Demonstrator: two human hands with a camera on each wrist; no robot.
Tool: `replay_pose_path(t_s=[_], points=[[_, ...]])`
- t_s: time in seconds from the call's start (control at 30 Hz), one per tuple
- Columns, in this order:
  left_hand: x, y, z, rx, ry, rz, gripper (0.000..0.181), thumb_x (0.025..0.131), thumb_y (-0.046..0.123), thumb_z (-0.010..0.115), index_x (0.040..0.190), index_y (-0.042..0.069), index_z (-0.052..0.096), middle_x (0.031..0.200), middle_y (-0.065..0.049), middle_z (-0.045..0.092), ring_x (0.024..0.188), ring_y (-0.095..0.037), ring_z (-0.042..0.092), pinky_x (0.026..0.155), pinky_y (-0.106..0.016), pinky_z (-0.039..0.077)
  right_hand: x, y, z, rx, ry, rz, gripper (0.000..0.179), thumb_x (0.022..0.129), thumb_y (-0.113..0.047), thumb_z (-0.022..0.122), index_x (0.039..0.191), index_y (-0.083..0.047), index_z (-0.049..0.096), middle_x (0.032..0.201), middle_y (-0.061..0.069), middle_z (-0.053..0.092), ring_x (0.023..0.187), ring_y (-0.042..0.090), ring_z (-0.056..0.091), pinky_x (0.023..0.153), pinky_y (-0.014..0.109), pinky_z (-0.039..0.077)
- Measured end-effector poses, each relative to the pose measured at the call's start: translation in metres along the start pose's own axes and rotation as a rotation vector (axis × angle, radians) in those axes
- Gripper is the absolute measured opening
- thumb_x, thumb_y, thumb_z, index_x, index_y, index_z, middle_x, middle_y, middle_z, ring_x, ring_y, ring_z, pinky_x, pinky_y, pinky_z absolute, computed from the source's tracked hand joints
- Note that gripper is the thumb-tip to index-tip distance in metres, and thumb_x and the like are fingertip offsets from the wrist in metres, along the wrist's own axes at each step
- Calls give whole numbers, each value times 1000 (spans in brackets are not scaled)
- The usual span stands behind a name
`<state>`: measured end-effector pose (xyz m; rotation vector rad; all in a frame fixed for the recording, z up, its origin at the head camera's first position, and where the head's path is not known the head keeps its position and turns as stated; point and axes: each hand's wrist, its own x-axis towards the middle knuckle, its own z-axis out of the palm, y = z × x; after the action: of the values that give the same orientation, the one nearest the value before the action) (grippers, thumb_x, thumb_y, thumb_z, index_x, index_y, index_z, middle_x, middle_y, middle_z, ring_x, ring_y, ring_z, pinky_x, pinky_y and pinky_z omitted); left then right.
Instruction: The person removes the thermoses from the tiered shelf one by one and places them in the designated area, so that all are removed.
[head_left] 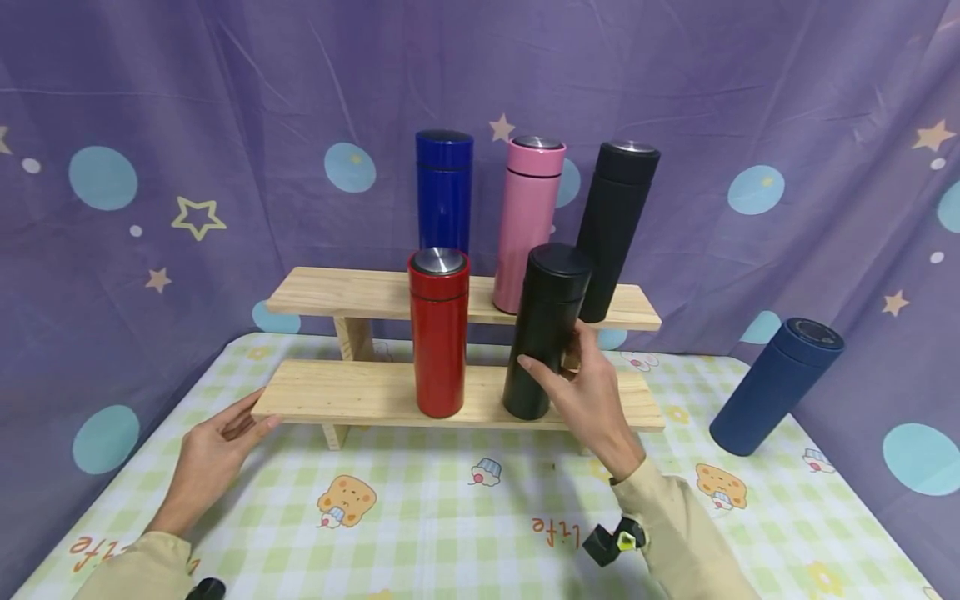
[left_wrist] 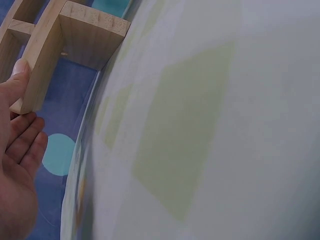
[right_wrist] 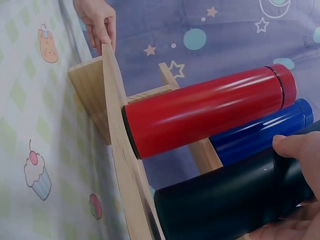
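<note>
My right hand grips a black thermos flask from its right side, thumb in front. The flask's base is at the lower board of a two-tier wooden stand; whether its full weight rests there, I cannot tell. Left of it a red thermos flask stands upright on the same board. With thumb and fingers my left hand pinches the lower board's left end, as the left wrist view also shows on the wood.
On the upper board stand a blue flask, a pink flask and another black flask. A navy flask stands on the checked tablecloth at the right. A purple curtain hangs behind.
</note>
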<state>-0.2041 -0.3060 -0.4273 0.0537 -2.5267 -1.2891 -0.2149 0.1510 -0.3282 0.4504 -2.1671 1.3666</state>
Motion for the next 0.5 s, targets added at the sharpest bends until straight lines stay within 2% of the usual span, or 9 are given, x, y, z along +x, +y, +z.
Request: replay_pose_path(t_s=[0.23, 0.5], points=[[0, 0, 0, 0, -1, -2, 73, 100, 43, 70, 155, 1, 46, 140, -34, 54, 126, -50, 54, 73, 0, 45, 1, 3, 6, -2, -15, 17, 65, 87, -16, 87, 140, -4, 52, 112, 16, 68, 95, 26, 68, 80, 46, 63], [-1, -1, 0, 13, -6, -6, 75, 100, 46, 69, 156, 2, 45, 141, -34, 53, 127, -51, 55, 73, 0, 45, 2, 7, 9, -37, -14, 33, 67, 87, -20, 87, 142, -5, 51, 121, 13, 66, 99, 25, 69, 81, 45, 63]])
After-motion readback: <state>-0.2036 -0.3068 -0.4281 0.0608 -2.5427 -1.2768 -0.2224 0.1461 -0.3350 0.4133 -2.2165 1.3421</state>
